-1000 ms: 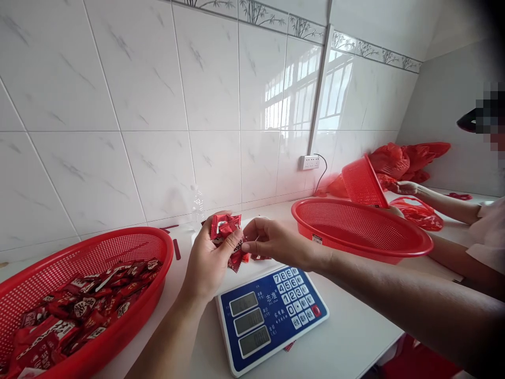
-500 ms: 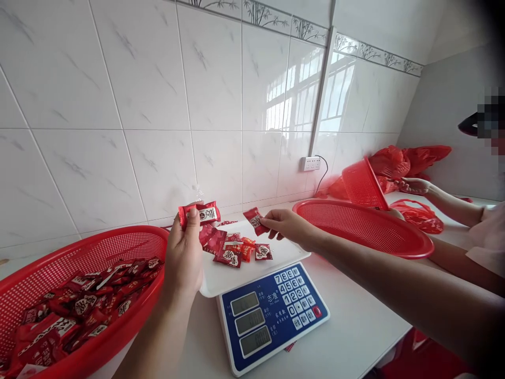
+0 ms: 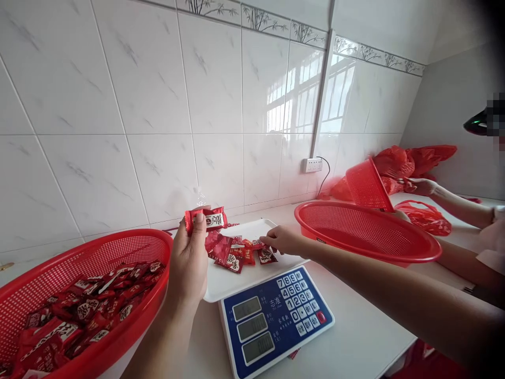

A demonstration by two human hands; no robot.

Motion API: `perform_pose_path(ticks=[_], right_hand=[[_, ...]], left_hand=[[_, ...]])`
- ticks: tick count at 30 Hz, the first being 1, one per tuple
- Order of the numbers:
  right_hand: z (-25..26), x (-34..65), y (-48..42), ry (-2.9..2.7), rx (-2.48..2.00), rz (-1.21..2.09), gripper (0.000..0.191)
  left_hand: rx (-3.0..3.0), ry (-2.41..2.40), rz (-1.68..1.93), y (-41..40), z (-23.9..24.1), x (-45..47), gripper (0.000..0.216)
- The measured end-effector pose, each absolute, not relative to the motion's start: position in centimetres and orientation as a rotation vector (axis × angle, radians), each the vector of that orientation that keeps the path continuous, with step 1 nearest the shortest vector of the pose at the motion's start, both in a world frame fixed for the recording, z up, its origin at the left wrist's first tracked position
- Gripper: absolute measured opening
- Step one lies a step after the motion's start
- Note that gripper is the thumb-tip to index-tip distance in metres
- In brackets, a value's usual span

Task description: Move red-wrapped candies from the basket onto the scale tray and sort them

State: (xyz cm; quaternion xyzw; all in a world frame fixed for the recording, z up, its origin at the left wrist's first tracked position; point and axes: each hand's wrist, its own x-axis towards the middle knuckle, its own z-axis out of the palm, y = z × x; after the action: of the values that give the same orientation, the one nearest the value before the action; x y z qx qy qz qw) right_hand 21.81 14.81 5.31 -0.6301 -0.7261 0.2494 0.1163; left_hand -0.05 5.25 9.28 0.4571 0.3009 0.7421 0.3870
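Note:
My left hand [image 3: 194,250] is closed around red wrapped candies [image 3: 215,218], its thumb pressed on top, above the left side of the white weighing tray [image 3: 221,287]. My right hand [image 3: 282,239] is low over the tray, its fingers pinched on a small red candy packet [image 3: 258,243], partly hidden by the fingertips. Several red wrapped candies [image 3: 234,262] lie in the tray between the two hands. The tray sits on a blue and white digital scale [image 3: 280,305] with keys and three small displays.
At the left stands a red plastic basket [image 3: 168,252] holding many red packets. Another red basket [image 3: 366,255] stands at the right. Beyond it, a co-worker's hand [image 3: 424,187] is near a tilted smaller basket [image 3: 366,184] and red plastic bags [image 3: 424,218]. A tiled wall borders the table.
My right hand has lowered the small candy packet from above the tray down to the candies in it. My left hand keeps its grip, with little movement.

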Motion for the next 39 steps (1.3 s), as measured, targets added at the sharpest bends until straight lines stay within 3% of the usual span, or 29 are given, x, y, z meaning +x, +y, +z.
perform_pose_path(ticks=[17,28,36,39], right_hand=[[5.8,20.0,13.2,-2.354,-1.758,0.127,0.031],[6.6,16.8,10.0,-2.817,-1.025,0.299,0.059],[6.9,18.2,10.7,-2.790,-0.910,0.400,0.046],[7.1,18.8,11.3,-2.697,-1.041,0.358,0.052]], left_hand=[[1.197,0.752,1.861,5.3,9.2,0.3,0.043],[1.175,0.741,1.844,5.2,9.0,0.1,0.044],[1.215,0.707,1.857,5.0,9.1,0.1,0.040],[1.217,0.691,1.870,5.1,9.1,0.1,0.040]])
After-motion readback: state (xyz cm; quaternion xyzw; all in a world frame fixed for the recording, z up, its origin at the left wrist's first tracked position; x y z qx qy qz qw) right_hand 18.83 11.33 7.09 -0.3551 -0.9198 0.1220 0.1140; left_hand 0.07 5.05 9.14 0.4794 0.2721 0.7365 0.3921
